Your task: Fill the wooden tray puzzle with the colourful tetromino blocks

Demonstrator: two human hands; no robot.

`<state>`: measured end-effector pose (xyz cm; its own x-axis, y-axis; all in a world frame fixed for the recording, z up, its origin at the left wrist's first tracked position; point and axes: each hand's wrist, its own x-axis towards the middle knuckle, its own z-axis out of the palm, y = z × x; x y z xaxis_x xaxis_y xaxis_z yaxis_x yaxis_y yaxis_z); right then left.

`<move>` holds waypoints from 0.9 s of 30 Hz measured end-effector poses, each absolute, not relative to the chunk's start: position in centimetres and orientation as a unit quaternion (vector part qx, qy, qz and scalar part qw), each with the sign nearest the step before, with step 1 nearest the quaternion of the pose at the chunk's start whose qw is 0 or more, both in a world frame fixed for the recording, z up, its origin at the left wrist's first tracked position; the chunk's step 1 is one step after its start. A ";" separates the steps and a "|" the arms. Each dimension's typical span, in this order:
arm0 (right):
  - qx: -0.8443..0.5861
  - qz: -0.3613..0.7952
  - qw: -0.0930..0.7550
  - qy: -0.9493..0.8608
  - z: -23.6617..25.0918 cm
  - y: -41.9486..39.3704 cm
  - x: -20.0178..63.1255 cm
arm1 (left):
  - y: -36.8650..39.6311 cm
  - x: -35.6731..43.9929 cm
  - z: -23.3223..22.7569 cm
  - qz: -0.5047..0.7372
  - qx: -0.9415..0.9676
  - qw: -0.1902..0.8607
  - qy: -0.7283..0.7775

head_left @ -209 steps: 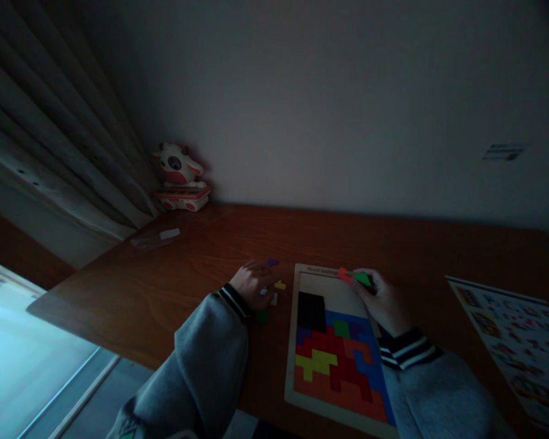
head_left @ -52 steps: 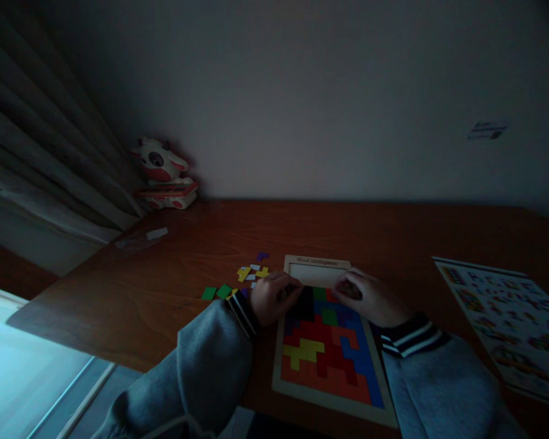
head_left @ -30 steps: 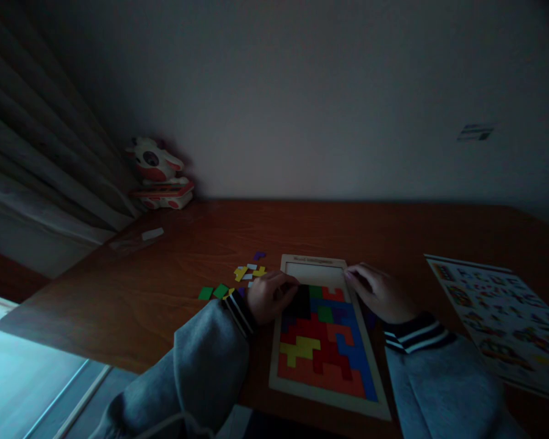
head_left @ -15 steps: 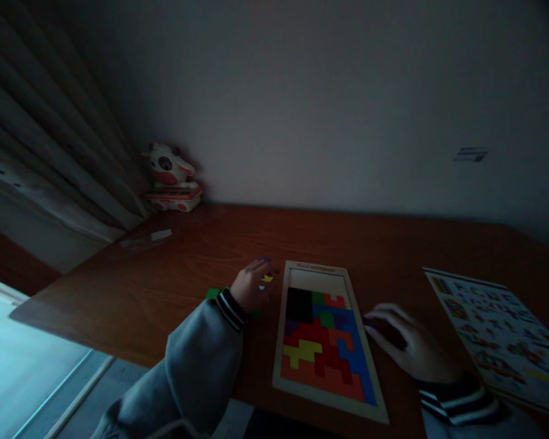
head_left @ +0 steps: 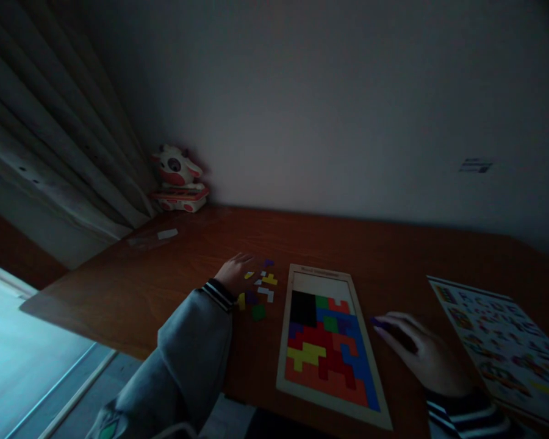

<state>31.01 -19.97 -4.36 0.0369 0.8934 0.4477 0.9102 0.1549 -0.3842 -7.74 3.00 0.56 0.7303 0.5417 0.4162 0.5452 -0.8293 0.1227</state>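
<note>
My left hand (head_left: 235, 274) is stretched out over the left edge of a scatter of small puzzle pieces, its fingers extended. Beside it lie a yellow piece (head_left: 269, 280), a green piece (head_left: 258, 313), and several white and purple ones. Between the thumb and fingers of my right hand (head_left: 423, 353) is a purple puzzle piece (head_left: 377, 322), held just off the right side of the wooden puzzle tray (head_left: 281, 366). Coloured pieces, among them a large black block (head_left: 303, 308), fill the tray's near and middle part; bare board shows at its far end.
A printed sheet (head_left: 498, 341) with small pictures lies at the right. In the back left corner stands a cow-shaped toy (head_left: 178, 177), with a white slip (head_left: 167, 234) in front of it. A curtain (head_left: 73, 134) hangs at the left.
My left hand has moved left, uncovering the loose pieces. My right hand is slightly farther from the tray, and the purple piece at its fingertips now shows clearly.
</note>
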 end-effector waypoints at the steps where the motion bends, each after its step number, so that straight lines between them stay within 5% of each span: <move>1: -0.651 -0.018 0.314 -0.691 -4.3 -20.0 31.0 | 3.3 -8.3 0.4 -0.221 -0.933 0.001 -0.285; 18: -0.587 -0.140 0.217 -0.767 -6.5 -20.1 33.7 | -1.2 -18.4 -0.8 -0.191 -0.932 -0.011 -0.308; 27: -0.566 -0.048 0.284 -0.772 -0.4 -17.2 24.4 | -2.0 -16.9 -1.0 -0.211 -0.931 -0.033 -0.295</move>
<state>24.41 -17.19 -0.42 -0.1978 0.8472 0.4930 0.9021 0.3541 -0.2466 -16.87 -1.95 -1.03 0.7373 0.5630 0.3733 0.5348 -0.8241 0.1867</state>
